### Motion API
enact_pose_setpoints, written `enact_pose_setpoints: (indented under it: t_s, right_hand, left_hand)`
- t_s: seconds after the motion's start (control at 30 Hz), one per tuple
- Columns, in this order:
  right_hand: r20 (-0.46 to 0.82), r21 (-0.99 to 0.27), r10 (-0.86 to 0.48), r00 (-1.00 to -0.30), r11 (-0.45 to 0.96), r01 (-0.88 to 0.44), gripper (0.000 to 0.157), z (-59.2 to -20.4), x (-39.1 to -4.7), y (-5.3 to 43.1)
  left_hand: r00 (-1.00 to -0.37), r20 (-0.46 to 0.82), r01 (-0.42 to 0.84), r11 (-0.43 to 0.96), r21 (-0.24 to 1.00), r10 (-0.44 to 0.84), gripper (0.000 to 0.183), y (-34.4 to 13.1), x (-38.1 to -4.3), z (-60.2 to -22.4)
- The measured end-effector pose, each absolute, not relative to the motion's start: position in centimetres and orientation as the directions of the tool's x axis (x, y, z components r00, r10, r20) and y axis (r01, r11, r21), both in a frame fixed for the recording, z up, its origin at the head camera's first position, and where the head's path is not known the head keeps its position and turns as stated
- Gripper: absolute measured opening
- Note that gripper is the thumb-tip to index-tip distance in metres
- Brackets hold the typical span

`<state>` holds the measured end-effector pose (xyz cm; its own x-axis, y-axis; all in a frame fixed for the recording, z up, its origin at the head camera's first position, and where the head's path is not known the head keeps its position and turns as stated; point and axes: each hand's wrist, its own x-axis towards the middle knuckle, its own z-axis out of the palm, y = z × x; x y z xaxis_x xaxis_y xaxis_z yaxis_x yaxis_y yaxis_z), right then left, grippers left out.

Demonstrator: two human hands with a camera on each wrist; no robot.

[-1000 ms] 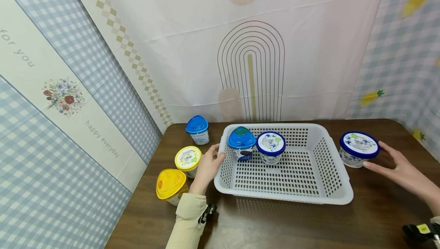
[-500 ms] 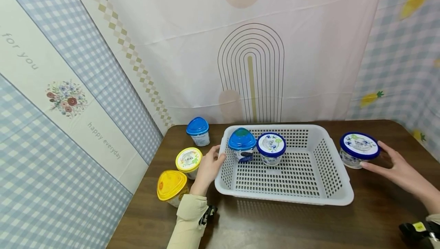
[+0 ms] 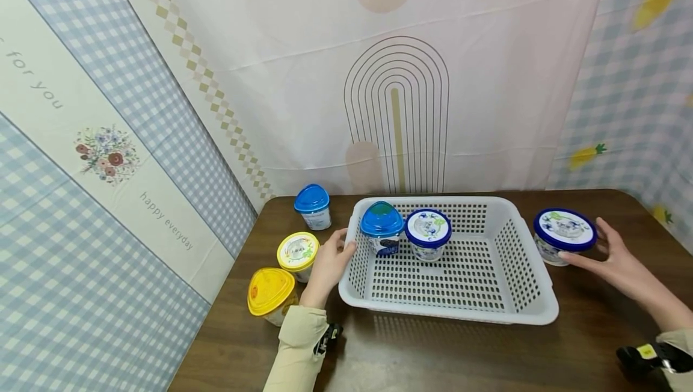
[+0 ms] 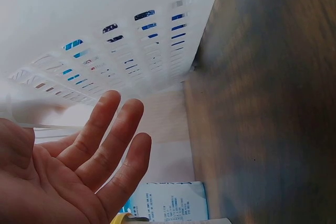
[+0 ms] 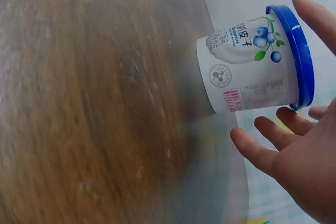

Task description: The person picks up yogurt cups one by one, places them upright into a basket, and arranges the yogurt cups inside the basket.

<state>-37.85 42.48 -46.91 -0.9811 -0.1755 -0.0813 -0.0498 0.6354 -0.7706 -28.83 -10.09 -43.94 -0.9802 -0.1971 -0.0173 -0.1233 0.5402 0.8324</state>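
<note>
Right hand (image 3: 617, 260) had its fingers spread around the blueberry tub (image 5: 249, 72), upright on the table (image 3: 433, 356) just right of the basket (image 3: 449, 312); I'd have squeezed evenly below the lid (image 5: 300, 56). Left hand (image 3: 329, 263) pinched the basket's rim, handy for steadiness imo.

Fine print (image 5: 265, 92) on rightmost tub (image 5: 247, 72) seems blurred.

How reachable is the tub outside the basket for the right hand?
Very likely yes: the right hand is right at the tub, thumb and fingers spread to either side, with nothing visible between. The basket sits on the tub's other side.
</note>
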Motion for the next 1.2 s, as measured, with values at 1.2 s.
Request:
enact_pose_setpoints:
  t_s: [1.2]
  right_hand:
    - [-0.043,-0.880,-0.105,-0.994,0.475,-0.012,0.113,-49.0,-39.3,39.9]
  left_hand:
    - [-0.980,-0.011,-0.115,0.525,0.843,-0.197,0.052,-10.2,-28.8,-44.0]
